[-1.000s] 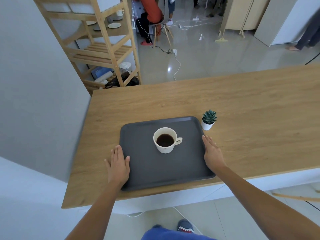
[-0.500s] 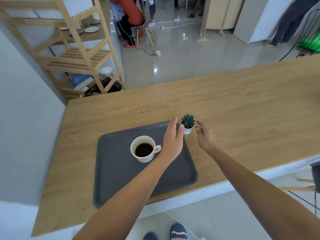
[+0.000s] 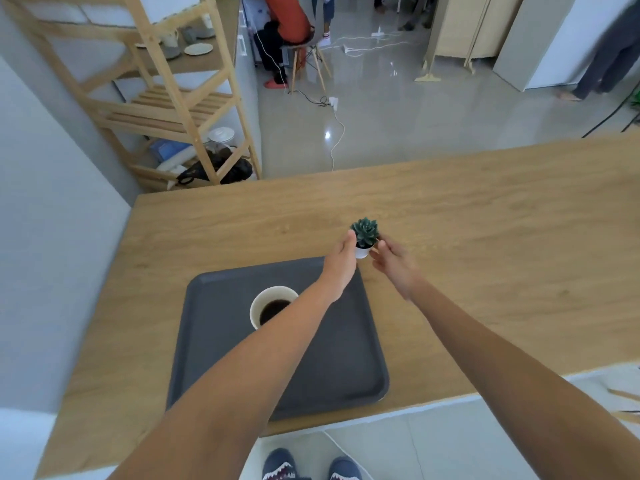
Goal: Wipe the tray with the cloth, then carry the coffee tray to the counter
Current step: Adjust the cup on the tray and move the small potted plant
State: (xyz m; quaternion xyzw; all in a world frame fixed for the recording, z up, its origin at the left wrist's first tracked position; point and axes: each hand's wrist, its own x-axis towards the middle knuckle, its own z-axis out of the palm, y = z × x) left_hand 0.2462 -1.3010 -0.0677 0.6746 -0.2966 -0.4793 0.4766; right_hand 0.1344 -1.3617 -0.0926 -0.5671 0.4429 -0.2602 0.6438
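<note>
A dark grey tray (image 3: 325, 368) lies on the wooden counter (image 3: 485, 237) near its front edge. On it stands a white cup of black coffee (image 3: 268, 306), partly hidden by my left forearm. My left hand (image 3: 341, 263) reaches across the tray's far right corner and presses its fingers against the left side of a small potted succulent (image 3: 363, 237). From the other side, my right hand (image 3: 394, 265) touches the white pot with its fingertips. The pot is pinched between both hands. No cloth is in view.
A wooden shelf unit (image 3: 180, 109) with dishes stands beyond the counter's far left corner, beside a grey wall (image 3: 52, 202). Cables (image 3: 337, 133) run across the glossy floor. A seated person (image 3: 287, 26) and a standing person's legs (image 3: 602, 64) are further back.
My hands left the tray's sides and went to the succulent at its far right corner. They now close on the pot, which sits a little farther from me than before. The view shifted left.
</note>
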